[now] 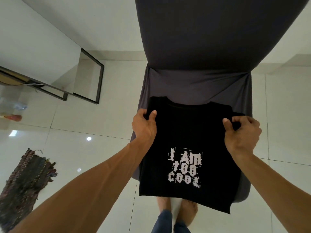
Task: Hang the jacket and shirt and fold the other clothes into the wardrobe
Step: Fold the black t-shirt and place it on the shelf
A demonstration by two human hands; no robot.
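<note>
Two hands, left (pixel 145 126) and right (pixel 242 132), each pinching a side of the black tee (pixel 188 132), maybe resting on the grey chair (pixel 198 81).

Glossy pale floor tiles (pixel 75 148) reflect ceiling lights. A grey-covered chair (pixel 210 47) stands ahead, a black-framed mirror (pixel 90 78) leans left against the white wall (pixel 42 31), near a woven rug (pixel 25 179).

The t-shirt (pixel 186 135) is matt black cloth with rough-edged white print. The chair cover (pixel 198 47) is smooth, dark grey stretch cloth. The floor (pixel 87 148) is glossy pale tile. At the near left, the rug (pixel 23 182) looks coarse, woven and frayed.
</note>
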